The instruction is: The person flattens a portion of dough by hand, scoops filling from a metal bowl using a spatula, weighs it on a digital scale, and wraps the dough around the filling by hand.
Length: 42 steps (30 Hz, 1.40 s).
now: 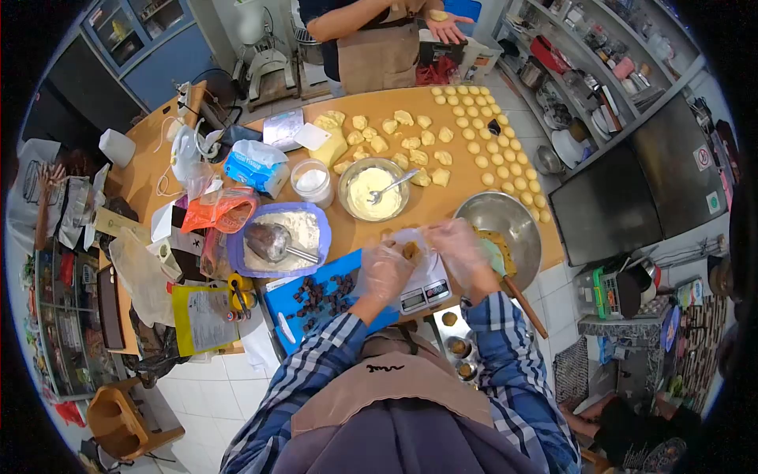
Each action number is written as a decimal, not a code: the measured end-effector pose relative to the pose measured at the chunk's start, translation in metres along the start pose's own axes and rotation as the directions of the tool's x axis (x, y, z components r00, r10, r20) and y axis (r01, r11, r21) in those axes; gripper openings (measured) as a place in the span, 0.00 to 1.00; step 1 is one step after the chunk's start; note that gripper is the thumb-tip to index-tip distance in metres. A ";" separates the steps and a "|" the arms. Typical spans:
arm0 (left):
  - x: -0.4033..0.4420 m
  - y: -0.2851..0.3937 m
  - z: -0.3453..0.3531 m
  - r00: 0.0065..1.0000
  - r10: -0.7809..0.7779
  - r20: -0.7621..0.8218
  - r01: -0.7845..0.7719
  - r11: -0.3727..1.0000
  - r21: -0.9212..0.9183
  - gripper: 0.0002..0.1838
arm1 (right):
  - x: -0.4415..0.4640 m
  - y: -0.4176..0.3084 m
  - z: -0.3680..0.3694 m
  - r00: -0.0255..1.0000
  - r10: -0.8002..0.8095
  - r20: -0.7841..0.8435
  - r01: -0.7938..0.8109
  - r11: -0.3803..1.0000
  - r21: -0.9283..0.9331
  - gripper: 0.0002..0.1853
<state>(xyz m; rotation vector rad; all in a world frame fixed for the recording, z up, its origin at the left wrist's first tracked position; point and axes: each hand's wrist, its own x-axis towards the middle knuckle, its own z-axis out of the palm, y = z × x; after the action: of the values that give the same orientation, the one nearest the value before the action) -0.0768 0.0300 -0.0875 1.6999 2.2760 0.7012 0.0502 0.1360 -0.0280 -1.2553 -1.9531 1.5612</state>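
My left hand (387,270), in a clear plastic glove, is closed around a brown lump of filling (410,251) above a digital kitchen scale (425,295). My right hand (458,246), gloved too and blurred, is just right of the lump; its fingers are not clear. To its right is a large steel bowl (523,229) with brown filling, a green spatula (493,254) and a wooden handle. Dark chopped pieces (320,299) lie on a blue board (276,304) left of the scale. A muffin tin (458,345) with filling in some cups is below the scale.
Behind my hands stand a bowl of yellow cream (373,191), a white jar (311,183) and a purple flour tub (234,251). Dough pieces (410,143) and rows of dough balls (497,159) cover the back right. A person in an apron (379,57) stands across the table.
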 end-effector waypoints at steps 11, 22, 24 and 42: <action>-0.073 -0.067 -0.083 0.908 -0.214 -0.362 0.106 0.950 -0.294 0.24 | -0.045 0.047 -0.086 0.944 0.246 -0.221 -0.064 0.791 0.608 0.37; -0.102 -0.063 -0.106 0.855 -0.261 -0.448 0.162 0.955 -0.247 0.24 | -0.020 0.083 -0.038 0.974 0.213 0.081 -0.049 0.547 -0.836 0.38; -0.108 -0.063 -0.108 0.848 -0.272 -0.454 0.177 0.954 -0.241 0.24 | -0.021 0.086 -0.044 0.994 0.110 0.024 -0.050 0.623 -0.781 0.37; -0.117 -0.064 -0.104 0.843 -0.312 -0.438 0.212 0.942 -0.261 0.24 | -0.061 0.083 -0.094 0.941 0.179 -0.287 -0.138 0.978 0.159 0.39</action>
<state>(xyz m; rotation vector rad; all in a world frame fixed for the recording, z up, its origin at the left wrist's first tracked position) -0.1403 -0.1196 -0.0423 1.1776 2.5657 1.3538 0.1865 0.1448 -0.0564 -1.5223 -1.5631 1.4487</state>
